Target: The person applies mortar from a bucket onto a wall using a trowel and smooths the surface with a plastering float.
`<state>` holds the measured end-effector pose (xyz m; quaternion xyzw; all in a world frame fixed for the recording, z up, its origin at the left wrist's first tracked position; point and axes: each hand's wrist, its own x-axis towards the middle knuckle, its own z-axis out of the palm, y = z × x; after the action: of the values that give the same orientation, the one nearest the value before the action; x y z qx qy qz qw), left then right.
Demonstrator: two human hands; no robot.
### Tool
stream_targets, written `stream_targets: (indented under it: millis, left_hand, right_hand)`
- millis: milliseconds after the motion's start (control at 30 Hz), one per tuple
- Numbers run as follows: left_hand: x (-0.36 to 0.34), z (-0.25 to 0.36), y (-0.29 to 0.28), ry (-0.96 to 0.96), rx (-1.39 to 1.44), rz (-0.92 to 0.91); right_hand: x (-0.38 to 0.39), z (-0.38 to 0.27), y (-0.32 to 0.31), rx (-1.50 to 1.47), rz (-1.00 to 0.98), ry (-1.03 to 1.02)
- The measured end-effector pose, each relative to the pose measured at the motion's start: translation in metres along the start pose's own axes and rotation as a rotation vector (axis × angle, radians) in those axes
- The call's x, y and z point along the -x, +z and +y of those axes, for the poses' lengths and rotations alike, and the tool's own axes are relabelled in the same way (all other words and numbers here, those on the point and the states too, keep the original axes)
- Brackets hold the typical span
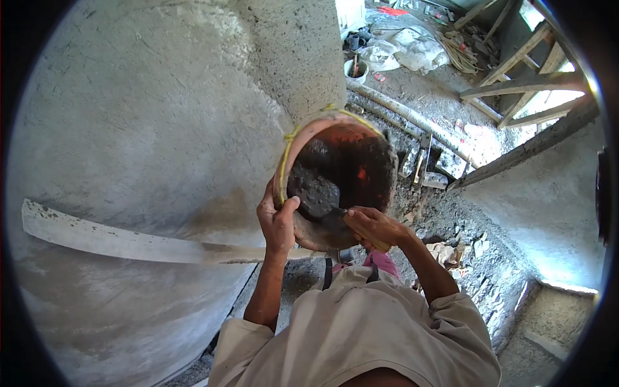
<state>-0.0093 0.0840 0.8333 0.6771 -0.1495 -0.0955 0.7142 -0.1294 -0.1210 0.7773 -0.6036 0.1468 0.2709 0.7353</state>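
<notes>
My left hand (pixel 277 220) grips the near rim of a reddish bucket (pixel 380 177) with a yellow edge, tilted toward me in front of my chest. Dark wet mortar (pixel 314 188) lies inside it. My right hand (pixel 374 227) holds the handle of a trowel (pixel 332 211) whose blade is loaded with a lump of the mortar at the bucket's lower rim. Both forearms rise from my pale shirt at the bottom.
A freshly plastered grey wall (pixel 142 129) fills the left, with a long flat straightedge (pixel 116 242) leaning across it. Below lie rubble, a pipe (pixel 412 119), a small pail (pixel 355 69), white sacks (pixel 412 48) and wooden scaffolding (pixel 529 84) at the upper right.
</notes>
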Motion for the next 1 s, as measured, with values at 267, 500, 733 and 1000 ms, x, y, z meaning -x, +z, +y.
stream_targets:
  millis: [267, 500, 733, 1000]
  left_hand:
    - [-0.023, -0.049, -0.003, -0.194, 0.329, 0.431]
    - [-0.050, -0.077, -0.017, -0.253, 0.373, 0.557]
    - [-0.047, -0.085, -0.034, -0.179, 0.257, 0.642]
    - [0.001, -0.080, -0.023, -0.180, -0.157, 0.825]
  right_hand:
    - [0.019, 0.003, -0.004, -0.147, 0.139, -0.110]
    - [0.067, -0.101, -0.072, -0.653, 0.273, -0.602]
    - [0.120, -0.356, -0.178, -0.281, 1.328, -1.755]
    - [0.031, -0.592, -0.240, -0.259, 2.043, -2.046]
